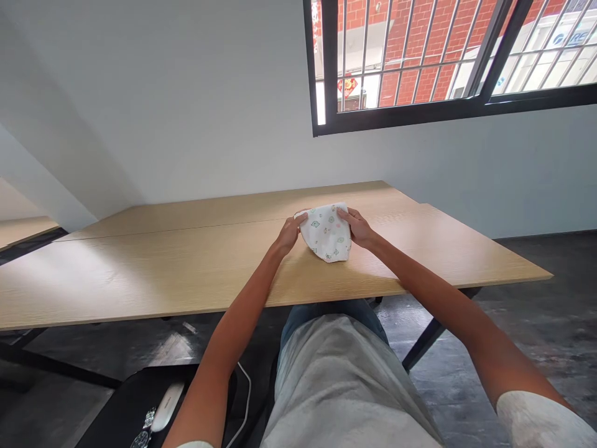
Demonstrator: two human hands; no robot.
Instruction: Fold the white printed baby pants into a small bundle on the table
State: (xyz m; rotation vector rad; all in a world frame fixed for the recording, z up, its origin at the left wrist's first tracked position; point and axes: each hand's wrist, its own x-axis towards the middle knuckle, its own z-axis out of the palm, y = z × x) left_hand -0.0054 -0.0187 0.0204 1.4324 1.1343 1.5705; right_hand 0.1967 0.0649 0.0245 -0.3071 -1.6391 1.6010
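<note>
A white cloth (325, 234) with small green and pink printed figures hangs between my two hands, just above the wooden table (186, 261). It looks folded, with a curved lower left edge; its exact kind I cannot make out. My left hand (290, 233) pinches its upper left corner, thumb on the near side. At the upper right corner my right hand (358, 228) grips it the same way. Fingers behind the cloth are partly hidden.
A black chair seat (116, 404) at lower left carries a wristwatch (143, 430) and a white oblong device (168, 406); a white cable (247, 398) runs beside it. Behind the table are a pale wall (209, 112) and a barred window (410, 56).
</note>
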